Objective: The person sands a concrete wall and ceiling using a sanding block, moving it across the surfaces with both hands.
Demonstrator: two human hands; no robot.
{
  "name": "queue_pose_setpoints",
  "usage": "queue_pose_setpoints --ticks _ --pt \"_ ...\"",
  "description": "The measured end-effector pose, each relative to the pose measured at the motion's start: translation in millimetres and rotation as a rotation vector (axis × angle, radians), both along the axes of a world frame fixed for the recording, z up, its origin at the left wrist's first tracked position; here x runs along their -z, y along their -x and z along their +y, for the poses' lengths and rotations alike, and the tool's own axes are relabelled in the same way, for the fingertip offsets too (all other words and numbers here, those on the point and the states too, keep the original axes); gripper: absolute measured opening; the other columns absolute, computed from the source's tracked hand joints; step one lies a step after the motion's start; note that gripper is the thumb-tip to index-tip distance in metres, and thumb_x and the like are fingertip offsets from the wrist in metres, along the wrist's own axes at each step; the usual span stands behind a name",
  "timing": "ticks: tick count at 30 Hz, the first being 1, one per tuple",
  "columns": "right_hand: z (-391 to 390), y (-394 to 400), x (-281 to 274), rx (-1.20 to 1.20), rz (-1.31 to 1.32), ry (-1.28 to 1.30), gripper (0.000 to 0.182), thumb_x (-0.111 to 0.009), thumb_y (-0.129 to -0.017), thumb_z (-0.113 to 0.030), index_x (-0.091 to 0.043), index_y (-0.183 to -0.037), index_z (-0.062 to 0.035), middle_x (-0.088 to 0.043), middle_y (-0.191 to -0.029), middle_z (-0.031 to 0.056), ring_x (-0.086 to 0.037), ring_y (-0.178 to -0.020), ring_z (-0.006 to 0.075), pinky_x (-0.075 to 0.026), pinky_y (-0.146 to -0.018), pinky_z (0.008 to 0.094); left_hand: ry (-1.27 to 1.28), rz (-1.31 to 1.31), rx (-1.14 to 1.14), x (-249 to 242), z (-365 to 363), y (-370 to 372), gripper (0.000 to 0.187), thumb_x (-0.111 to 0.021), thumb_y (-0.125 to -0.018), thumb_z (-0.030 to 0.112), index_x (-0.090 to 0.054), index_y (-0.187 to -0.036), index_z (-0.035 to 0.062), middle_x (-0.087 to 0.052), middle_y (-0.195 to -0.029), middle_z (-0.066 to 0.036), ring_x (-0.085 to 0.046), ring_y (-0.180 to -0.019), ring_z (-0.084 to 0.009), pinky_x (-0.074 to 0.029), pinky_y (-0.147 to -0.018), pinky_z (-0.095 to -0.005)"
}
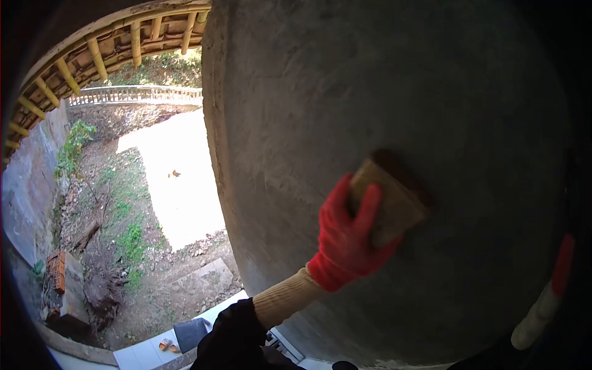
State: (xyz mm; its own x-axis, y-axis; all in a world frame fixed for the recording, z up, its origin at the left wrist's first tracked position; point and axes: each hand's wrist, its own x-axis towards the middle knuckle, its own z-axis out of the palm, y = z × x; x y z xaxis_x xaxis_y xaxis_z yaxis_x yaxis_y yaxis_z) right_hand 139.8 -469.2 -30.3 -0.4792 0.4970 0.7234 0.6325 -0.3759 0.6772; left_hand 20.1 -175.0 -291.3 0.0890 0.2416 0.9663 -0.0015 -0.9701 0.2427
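In the head view, my left hand [351, 237], in a red-palmed work glove with a cream knit cuff, is closed around a thick tan block that looks like a sponge [394, 200]. Its upper right side is dark brown, and motion blurs its edges. The block is held at the grey plastered wall [296, 117]; its contact face is hidden. At the far right edge my right hand [562, 265] shows only as a strip of red glove above a pale cuff. Its fingers are lost in the dark border.
Left of the wall's rough vertical edge lies a yard with a bright slab [185, 185], grass and rubble. A tiled roof with poles [135, 43] hangs above. Below are a white tiled ledge [139, 354], a dark sheet [191, 333] and orange bricks [57, 271].
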Motion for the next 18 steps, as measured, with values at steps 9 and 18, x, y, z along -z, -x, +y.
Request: queue_pose_setpoints --ticks 9,18 --pt "-1 14 10 0.031 0.146 -0.133 0.027 -0.053 -0.096 -0.01 -0.072 -0.1 0.0094 -0.07 -0.11 0.0238 -0.066 -0.106 0.0383 -0.054 -0.091 0.0437 0.941 -0.332 0.093 -2 152 21 0.103 -0.077 -0.081 0.041 -0.019 -0.157 0.0029 -0.035 -0.142 -0.031 -0.042 -0.13 -0.0464 -0.043 -0.105 -0.0486" --pt "-3 14 4 0.012 0.163 -0.07 0.03 -0.052 -0.099 -0.013 -0.071 -0.104 0.01 -0.068 -0.113 0.0244 -0.065 -0.105 0.0361 -0.054 -0.087 0.0411 0.006 -0.011 -0.09 -1 42 7 0.111 -0.085 -0.073 0.038 -0.02 -0.158 0.0063 -0.033 -0.143 -0.03 -0.044 -0.127 -0.0456 -0.045 -0.102 -0.0503"
